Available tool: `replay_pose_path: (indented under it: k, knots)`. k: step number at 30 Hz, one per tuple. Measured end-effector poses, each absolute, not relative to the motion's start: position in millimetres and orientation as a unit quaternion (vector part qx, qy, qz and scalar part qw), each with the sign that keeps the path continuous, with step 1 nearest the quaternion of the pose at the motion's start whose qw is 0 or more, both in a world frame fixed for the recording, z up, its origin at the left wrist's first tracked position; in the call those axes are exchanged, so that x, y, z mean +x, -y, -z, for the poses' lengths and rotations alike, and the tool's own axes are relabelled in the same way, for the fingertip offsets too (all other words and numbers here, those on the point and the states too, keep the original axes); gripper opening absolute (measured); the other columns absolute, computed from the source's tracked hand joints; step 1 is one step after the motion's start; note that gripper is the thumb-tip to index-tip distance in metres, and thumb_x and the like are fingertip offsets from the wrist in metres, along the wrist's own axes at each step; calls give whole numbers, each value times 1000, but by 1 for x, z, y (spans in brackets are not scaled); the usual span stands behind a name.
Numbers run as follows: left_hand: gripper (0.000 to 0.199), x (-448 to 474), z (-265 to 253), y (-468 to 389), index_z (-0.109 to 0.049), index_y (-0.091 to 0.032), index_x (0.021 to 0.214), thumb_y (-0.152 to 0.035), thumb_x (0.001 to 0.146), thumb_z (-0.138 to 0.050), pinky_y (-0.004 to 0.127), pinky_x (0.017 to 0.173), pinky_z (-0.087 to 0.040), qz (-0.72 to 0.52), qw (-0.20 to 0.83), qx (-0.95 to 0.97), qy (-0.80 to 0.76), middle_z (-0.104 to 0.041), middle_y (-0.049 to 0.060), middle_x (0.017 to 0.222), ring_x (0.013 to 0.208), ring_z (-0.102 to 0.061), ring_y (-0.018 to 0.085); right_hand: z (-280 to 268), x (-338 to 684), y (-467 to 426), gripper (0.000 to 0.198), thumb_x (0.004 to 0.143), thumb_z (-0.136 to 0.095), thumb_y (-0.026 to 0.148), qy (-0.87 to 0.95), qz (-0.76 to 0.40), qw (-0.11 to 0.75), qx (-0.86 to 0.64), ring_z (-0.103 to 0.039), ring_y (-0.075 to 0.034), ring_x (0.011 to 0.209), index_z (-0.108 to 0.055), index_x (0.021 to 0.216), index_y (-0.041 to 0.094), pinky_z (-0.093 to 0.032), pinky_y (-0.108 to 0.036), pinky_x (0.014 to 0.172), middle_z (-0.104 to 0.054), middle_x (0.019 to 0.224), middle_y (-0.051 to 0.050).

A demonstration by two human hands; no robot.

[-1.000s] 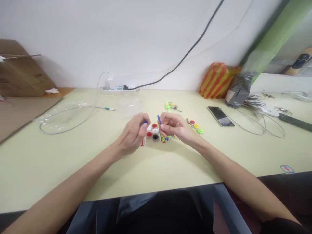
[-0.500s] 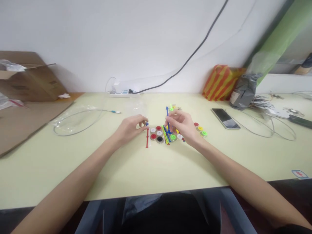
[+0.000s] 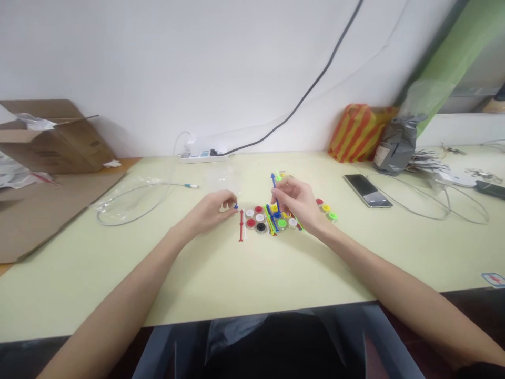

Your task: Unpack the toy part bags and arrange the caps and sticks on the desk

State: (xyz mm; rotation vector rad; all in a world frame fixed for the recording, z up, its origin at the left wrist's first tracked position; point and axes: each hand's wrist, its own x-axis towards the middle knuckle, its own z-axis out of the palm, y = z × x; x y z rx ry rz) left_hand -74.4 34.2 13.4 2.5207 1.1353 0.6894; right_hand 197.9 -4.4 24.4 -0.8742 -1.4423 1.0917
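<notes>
My left hand (image 3: 211, 211) pinches a small blue piece (image 3: 235, 206) between thumb and forefinger, just left of a red arrow (image 3: 241, 226) lying on the table. A white arrow (image 3: 245, 229) lies alongside the red one. My right hand (image 3: 298, 201) pinches a long blue arrow (image 3: 274, 185), its head pointing away from me. Under and around this hand are round clear-rimmed discs with coloured centres, among them a black disc (image 3: 261, 227), a red disc (image 3: 251, 223) and a green disc (image 3: 282, 223). Several coloured arrows (image 3: 271, 223) lie bunched between the discs. My right hand hides some pieces.
A phone (image 3: 367, 190) and a loose cable lie to the right. At the back stand a striped bag (image 3: 359, 132), a grey bag (image 3: 395, 145) and a power strip (image 3: 205, 157). A cardboard box (image 3: 59, 142) and a coiled cable (image 3: 130, 188) are on the left.
My left hand has shifted slightly left and nearer to me with the blue piece, away from the red arrow's tip. My right hand keeps the blue arrow. The view has shifted a little.
</notes>
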Motion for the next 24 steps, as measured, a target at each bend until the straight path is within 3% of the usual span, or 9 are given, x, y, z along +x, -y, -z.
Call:
replay_pose_path:
  k: [7, 15, 24]
  knots:
    - [24, -60, -23, -20, -68, -20, 114, -27, 92, -60, 28, 76, -52, -312, 220, 857, -346, -66, 3, 94, 78, -60, 13, -27, 196, 8, 41, 81, -77, 54, 615, -447, 530, -374, -52, -9, 46, -60, 87, 18, -40, -21, 42, -69, 69, -2]
    - [18, -53, -32, -9, -68, -17, 99, -31, 89, -70, 27, 75, -56, -283, 339, 834, -331, -70, 4, 91, 76, -67, 14, -27, 197, 7, 39, 82, -76, 51, 612, -443, 543, -368, -51, -8, 46, -58, 85, 17, -37, -21, 40, -69, 69, -2]
    - [17, -49, -32, -2, -73, -19, 106, -27, 92, -65, 28, 73, -52, -232, 259, 884, -312, -72, 3, 86, 75, -64, 15, -28, 196, 9, 40, 82, -76, 54, 616, -443, 535, -372, -51, -9, 47, -59, 85, 18, -38, -21, 42, -69, 69, -2]
